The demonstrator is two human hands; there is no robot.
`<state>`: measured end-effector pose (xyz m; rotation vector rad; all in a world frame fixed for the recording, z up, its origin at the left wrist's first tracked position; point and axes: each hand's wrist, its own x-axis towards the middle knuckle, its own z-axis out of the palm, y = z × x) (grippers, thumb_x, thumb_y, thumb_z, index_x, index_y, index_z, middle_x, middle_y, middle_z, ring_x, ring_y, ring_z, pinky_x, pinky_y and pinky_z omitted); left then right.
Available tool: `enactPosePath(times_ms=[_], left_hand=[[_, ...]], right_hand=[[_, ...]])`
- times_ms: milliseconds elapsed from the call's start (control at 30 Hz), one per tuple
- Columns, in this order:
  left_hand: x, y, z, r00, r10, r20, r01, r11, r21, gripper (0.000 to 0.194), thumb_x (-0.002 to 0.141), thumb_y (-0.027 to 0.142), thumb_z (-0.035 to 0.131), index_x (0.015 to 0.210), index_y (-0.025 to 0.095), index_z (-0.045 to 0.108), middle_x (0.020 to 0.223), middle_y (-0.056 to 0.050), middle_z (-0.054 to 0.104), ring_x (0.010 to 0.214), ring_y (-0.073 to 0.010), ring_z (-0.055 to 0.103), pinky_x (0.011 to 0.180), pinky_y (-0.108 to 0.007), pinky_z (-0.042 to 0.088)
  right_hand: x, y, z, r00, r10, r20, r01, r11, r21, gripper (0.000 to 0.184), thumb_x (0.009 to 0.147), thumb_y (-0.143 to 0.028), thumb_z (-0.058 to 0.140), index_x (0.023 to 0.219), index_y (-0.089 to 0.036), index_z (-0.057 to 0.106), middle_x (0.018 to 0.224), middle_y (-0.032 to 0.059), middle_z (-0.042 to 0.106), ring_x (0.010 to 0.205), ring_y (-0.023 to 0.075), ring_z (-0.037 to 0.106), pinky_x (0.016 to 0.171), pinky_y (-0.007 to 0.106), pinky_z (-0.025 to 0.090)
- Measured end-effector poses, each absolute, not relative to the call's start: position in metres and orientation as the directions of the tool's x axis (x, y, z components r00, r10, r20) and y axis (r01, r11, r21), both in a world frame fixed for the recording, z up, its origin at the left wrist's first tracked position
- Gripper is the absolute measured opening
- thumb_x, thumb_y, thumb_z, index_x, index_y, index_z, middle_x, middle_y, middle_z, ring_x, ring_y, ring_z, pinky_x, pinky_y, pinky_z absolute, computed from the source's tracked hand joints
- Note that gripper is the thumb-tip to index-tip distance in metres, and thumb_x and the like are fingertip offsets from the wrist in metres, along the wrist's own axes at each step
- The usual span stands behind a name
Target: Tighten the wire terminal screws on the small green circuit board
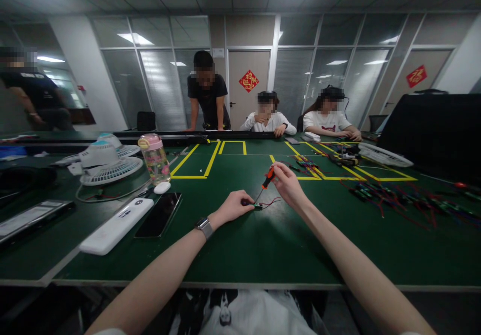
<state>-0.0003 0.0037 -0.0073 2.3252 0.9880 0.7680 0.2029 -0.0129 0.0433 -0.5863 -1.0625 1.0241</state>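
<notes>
My right hand (286, 180) grips an orange-and-black screwdriver (268, 179) by its handle, the shaft slanting down to the left. Its tip reaches a small green circuit board (257, 206) on the table, from which thin red and dark wires (271, 203) run off to the right. With a watch on its wrist, my left hand (237, 206) is closed on the board's left end, where a dark round part (245, 202) shows by the fingertips. Exactly where the screwdriver tip touches is too small to make out.
On the left lie a dark phone (159, 216), a white phone-like slab (117, 226), a pink-lidded bottle (155, 158) and white fan parts (111, 170). Wired boards (398, 197) heap at the right. Yellow tape (190, 177) marks the green table (225, 255). Several people are across it.
</notes>
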Motion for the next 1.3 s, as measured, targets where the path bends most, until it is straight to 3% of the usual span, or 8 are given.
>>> enactPosePath(times_ms=[233,467,633,833,933,1300], left_hand=[[0.000,0.003,-0.007,0.562,0.767,0.310,0.488,-0.610,0.624,0.016,0.081,0.027,0.072,0.092,0.018,0.078,0.092,-0.005,0.068,0.082,-0.0173,0.063,0.075,-0.028,0.049],[0.000,0.002,-0.006,0.564,0.764,0.313,0.480,-0.612,0.628,0.015,0.080,0.027,0.072,0.092,0.018,0.078,0.092,-0.005,0.068,0.082,-0.0175,0.063,0.076,-0.028,0.049],[0.001,0.000,-0.004,0.561,0.768,0.309,0.482,-0.607,0.632,0.015,0.080,0.026,0.072,0.092,0.018,0.078,0.091,-0.004,0.068,0.082,-0.0173,0.063,0.076,-0.028,0.049],[0.000,-0.001,-0.003,0.560,0.770,0.306,0.485,-0.604,0.632,0.015,0.080,0.026,0.073,0.091,0.017,0.077,0.090,-0.004,0.067,0.081,-0.0172,0.063,0.074,-0.027,0.049],[0.001,-0.001,-0.002,0.558,0.771,0.308,0.485,-0.604,0.633,0.014,0.079,0.024,0.072,0.091,0.017,0.077,0.089,-0.005,0.067,0.080,-0.0171,0.063,0.074,-0.027,0.049],[0.001,0.001,-0.004,0.559,0.772,0.303,0.495,-0.603,0.625,0.014,0.080,0.025,0.072,0.091,0.018,0.077,0.091,-0.005,0.068,0.083,-0.0176,0.064,0.076,-0.027,0.049]], right_hand=[[0.202,-0.018,0.049,0.059,0.904,0.424,-0.407,0.409,-0.817,0.034,0.069,-0.047,0.081,0.097,-0.029,0.072,0.083,0.0008,0.070,0.081,0.0178,0.064,0.081,0.035,0.050],[0.204,-0.014,0.044,0.063,0.907,0.416,-0.429,0.402,-0.809,0.030,0.071,-0.049,0.079,0.090,-0.028,0.070,0.089,0.0016,0.072,0.087,0.0192,0.066,0.084,0.037,0.051],[0.203,-0.014,0.044,0.103,0.904,0.416,-0.411,0.420,-0.809,0.031,0.063,-0.047,0.086,0.083,-0.028,0.072,0.084,-0.0016,0.068,0.077,0.0158,0.061,0.081,0.034,0.051],[0.201,-0.022,0.052,-0.001,0.902,0.433,-0.414,0.394,-0.821,0.031,0.072,-0.044,0.080,0.097,-0.028,0.071,0.082,-0.0001,0.068,0.081,0.0167,0.063,0.084,0.035,0.051],[0.198,-0.023,0.052,-0.008,0.903,0.430,-0.454,0.380,-0.806,0.030,0.071,-0.045,0.080,0.094,-0.028,0.071,0.085,0.0008,0.070,0.082,0.0175,0.064,0.087,0.037,0.051],[0.204,-0.013,0.044,0.106,0.892,0.440,-0.403,0.443,-0.801,0.029,0.066,-0.046,0.084,0.084,-0.027,0.073,0.078,-0.0017,0.067,0.074,0.0141,0.061,0.077,0.030,0.051]])
